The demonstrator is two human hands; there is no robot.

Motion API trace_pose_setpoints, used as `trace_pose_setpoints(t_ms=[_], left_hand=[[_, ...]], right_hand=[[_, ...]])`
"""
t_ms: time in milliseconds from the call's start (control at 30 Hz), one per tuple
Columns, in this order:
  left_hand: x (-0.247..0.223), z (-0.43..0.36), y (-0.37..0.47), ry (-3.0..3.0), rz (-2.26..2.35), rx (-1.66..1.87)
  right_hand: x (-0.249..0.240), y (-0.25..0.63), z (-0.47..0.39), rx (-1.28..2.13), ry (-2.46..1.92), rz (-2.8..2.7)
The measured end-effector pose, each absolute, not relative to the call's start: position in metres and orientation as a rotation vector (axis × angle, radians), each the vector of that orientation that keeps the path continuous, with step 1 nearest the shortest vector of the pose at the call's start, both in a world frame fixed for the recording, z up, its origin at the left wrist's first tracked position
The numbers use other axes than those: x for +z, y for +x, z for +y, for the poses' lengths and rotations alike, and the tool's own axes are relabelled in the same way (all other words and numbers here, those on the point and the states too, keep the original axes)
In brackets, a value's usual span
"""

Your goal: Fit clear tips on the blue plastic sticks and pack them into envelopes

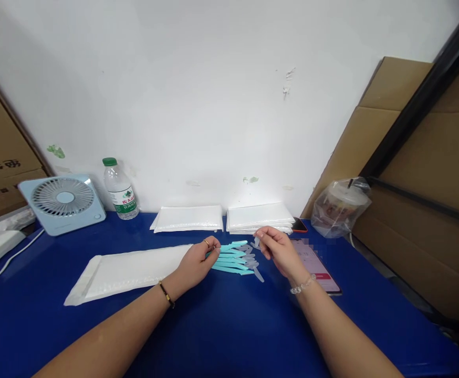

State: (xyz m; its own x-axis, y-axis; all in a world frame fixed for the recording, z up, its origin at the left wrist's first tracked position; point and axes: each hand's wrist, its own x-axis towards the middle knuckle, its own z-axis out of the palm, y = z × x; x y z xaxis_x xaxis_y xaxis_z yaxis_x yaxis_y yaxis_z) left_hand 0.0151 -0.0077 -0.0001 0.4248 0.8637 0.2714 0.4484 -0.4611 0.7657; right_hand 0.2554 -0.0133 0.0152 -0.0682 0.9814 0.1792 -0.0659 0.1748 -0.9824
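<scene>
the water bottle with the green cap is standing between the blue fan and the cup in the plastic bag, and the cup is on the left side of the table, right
Not quite: the cup in the plastic bag is on the right side of the table, as the head view shows. The water bottle with the green cap does stand between the blue fan and the cup.
</scene>
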Motion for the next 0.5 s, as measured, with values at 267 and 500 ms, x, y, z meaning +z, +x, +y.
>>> trace_pose_setpoints(t_ms=[267, 500], left_hand=[[-0.010, 0.001, 0.015, 2.079, 1.097, 0.898], [-0.012, 0.006, 0.011, 2.042, 1.114, 0.894]], right_hand=[[0.011, 0.255, -0.011, 1.228, -0.900, -1.275], [0.005, 0.248, -0.013, 1.036, -0.938, -1.415]])
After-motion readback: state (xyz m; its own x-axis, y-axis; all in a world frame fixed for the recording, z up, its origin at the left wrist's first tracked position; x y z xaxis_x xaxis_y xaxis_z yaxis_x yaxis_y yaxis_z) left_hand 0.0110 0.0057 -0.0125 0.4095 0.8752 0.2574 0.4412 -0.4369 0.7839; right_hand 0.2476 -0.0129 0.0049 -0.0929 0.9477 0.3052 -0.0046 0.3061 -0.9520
